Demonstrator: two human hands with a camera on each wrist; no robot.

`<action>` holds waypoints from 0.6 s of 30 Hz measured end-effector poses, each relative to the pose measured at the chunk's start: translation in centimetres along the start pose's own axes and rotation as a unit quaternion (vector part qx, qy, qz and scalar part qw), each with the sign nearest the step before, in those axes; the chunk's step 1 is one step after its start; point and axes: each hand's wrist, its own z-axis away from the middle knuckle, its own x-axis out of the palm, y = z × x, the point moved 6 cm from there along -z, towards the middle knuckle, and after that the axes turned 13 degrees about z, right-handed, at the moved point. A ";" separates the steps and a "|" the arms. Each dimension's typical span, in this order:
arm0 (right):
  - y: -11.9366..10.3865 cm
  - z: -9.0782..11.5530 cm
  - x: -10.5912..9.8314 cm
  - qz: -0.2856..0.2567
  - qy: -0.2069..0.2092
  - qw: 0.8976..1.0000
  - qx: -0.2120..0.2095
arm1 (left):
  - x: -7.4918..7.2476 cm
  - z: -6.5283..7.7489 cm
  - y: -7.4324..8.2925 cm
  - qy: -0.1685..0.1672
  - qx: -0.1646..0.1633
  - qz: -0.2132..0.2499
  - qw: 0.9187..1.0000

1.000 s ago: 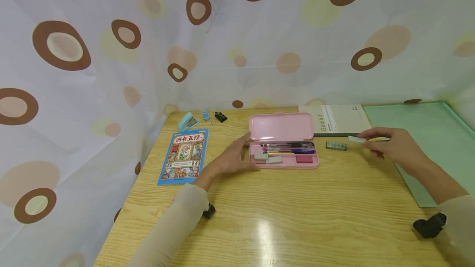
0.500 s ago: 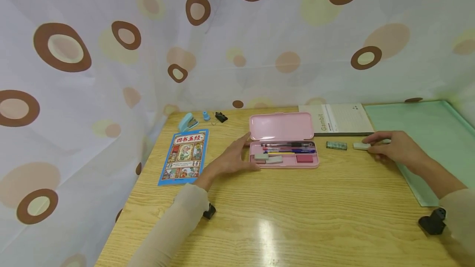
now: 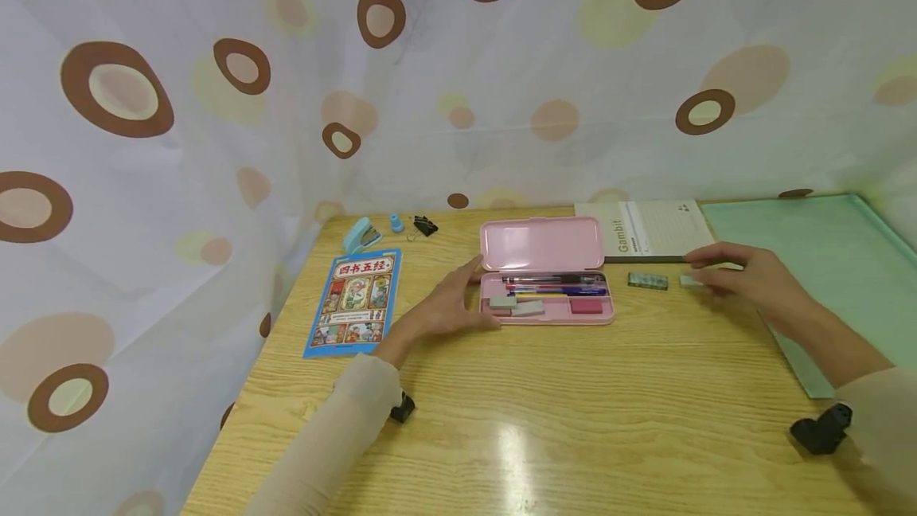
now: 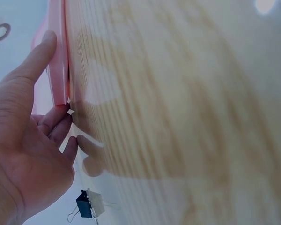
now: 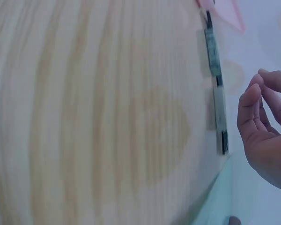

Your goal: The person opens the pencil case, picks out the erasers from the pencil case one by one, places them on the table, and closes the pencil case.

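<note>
An open pink pencil case point(image 3: 542, 244) lies on the table, with pens point(image 3: 559, 280), pale erasers point(image 3: 528, 309) and a red block point(image 3: 587, 306) inside. My left hand point(image 3: 447, 305) holds its left end, thumb along the front wall and fingers behind, as the left wrist view also shows. Right of the case lies a green patterned block point(image 3: 648, 281). Beside that, a pale eraser point(image 5: 219, 108) rests on the table in line with it. My right hand point(image 5: 267, 126) hovers just above this eraser, fingertips drawn close to the thumb and nothing between them.
A Gambit notepad point(image 3: 666, 229) lies behind the blocks, and a green mat point(image 3: 817, 261) covers the right side. At left are a blue booklet point(image 3: 354, 301), a small stapler point(image 3: 361, 236), a blue bottle-shaped item point(image 3: 396, 223) and a binder clip point(image 3: 426, 225).
My right hand has lowered the pale eraser to the table beside the green patterned block, let go of it and risen slightly. The left hand has stayed on the pencil case.
</note>
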 end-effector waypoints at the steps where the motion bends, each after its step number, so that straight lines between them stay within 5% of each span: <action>1: -0.5 -0.1 0.3 -0.009 -0.001 1.000 -0.003 | 0.0 0.0 0.0 -0.001 0.002 0.001 1.000; 10: -4.8 -1.6 4.6 -0.041 -0.029 0.998 -0.034 | 0.0 0.1 0.0 -0.004 -0.009 0.000 1.000; 18: -8.7 -2.6 10.7 -0.069 -0.098 0.992 -0.044 | 0.0 0.1 0.1 -0.005 -0.007 -0.001 1.000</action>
